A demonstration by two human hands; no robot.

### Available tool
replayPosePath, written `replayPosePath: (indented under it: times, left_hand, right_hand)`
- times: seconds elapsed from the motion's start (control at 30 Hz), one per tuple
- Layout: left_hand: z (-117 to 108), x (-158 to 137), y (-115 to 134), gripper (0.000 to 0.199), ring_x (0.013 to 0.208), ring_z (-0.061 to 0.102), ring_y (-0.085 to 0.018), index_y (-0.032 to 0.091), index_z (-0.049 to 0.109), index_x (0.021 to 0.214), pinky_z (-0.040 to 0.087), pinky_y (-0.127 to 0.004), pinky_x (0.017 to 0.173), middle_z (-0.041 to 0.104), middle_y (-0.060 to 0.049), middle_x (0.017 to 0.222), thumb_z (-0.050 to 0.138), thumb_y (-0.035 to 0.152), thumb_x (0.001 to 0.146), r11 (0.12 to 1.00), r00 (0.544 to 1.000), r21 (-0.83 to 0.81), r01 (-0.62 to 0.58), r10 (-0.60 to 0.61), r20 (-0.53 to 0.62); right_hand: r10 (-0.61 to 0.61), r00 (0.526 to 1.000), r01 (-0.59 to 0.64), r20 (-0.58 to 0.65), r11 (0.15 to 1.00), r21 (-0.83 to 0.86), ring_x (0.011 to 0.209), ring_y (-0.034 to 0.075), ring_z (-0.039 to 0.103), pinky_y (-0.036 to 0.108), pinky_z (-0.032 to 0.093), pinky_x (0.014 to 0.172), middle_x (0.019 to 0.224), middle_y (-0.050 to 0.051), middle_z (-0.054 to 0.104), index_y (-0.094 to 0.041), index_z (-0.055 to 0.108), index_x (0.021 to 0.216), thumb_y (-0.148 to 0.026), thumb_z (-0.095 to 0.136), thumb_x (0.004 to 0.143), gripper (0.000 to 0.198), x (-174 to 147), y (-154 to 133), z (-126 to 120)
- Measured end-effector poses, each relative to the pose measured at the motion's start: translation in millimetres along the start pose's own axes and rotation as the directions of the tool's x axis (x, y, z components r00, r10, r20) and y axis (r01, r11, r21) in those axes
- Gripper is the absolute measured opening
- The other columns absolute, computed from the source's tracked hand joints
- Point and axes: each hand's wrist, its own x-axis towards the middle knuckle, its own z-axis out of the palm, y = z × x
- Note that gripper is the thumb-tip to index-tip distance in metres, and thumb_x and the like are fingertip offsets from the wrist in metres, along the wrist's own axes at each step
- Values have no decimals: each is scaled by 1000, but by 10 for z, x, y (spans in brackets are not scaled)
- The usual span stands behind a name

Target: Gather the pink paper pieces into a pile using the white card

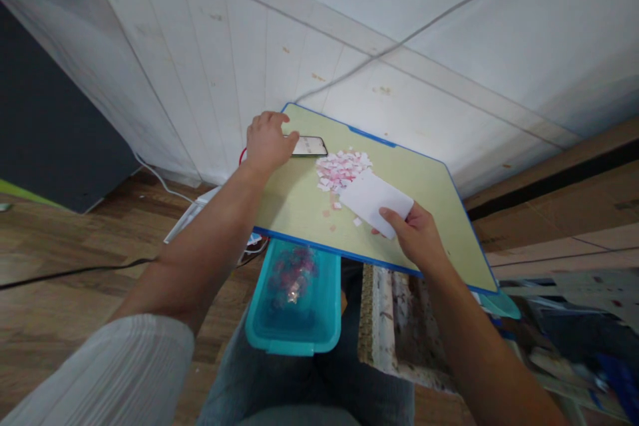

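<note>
My right hand pinches a white rectangular piece of paper or card, thumb on top, low over the table. Its far left edge meets a heap of small pink and white paper pieces, and a few loose bits lie around it. At the table's back left, my left hand is at the near end of a phone with a lit screen. Its fingers are apart and curved, and part of the phone is hidden beneath them. I see nothing gripped in that hand.
The small yellow table has a blue edge and stands against a white wall. Below its front edge, a teal plastic bin with shiny wrapped pieces rests by my legs. A basket is to its right. Cardboard flanks the table.
</note>
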Motion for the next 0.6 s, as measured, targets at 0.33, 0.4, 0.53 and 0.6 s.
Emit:
replayPosePath:
  times: [0.33, 0.4, 0.53, 0.6]
  left_hand:
    - [-485, -657, 444, 33, 106, 64, -25, 20, 69, 114, 50, -40, 97, 71, -8, 112, 53, 39, 94, 967, 905, -124, -221, 251, 343]
    - [-541, -843, 432, 32, 108, 63, -25, 20, 71, 112, 50, -40, 98, 71, -8, 113, 52, 38, 93, 955, 869, -124, -270, 297, 396]
    - [-582, -1038, 390, 30, 115, 60, -27, 19, 71, 112, 46, -42, 106, 70, -10, 116, 53, 31, 92, 919, 826, -118, -377, 391, 406]
    - [-586, -1052, 394, 30, 116, 60, -27, 19, 71, 113, 46, -43, 107, 70, -10, 117, 52, 29, 92, 905, 815, -121, -409, 421, 399]
  right_hand:
    - [-27, 1000, 27, -8, 999, -31, 69, 23, 71, 34, 59, 59, 95, 9, 78, -14, 68, 117, -46, 70, 84, 46, 52, 56, -46]
    - [-35, 999, 35, -5, 999, -30, 70, 24, 72, 35, 60, 59, 95, 9, 77, -14, 68, 116, -46, 70, 84, 45, 37, 80, -39]
    - [-69, 997, 67, -46, 997, -50, 71, 24, 72, 37, 62, 63, 97, 8, 78, -16, 69, 117, -46, 68, 85, 44, 36, 136, -31]
    - [-77, 996, 74, -38, 994, -74, 73, 24, 73, 37, 63, 64, 101, 9, 78, -16, 69, 120, -46, 67, 86, 45, 40, 151, -33]
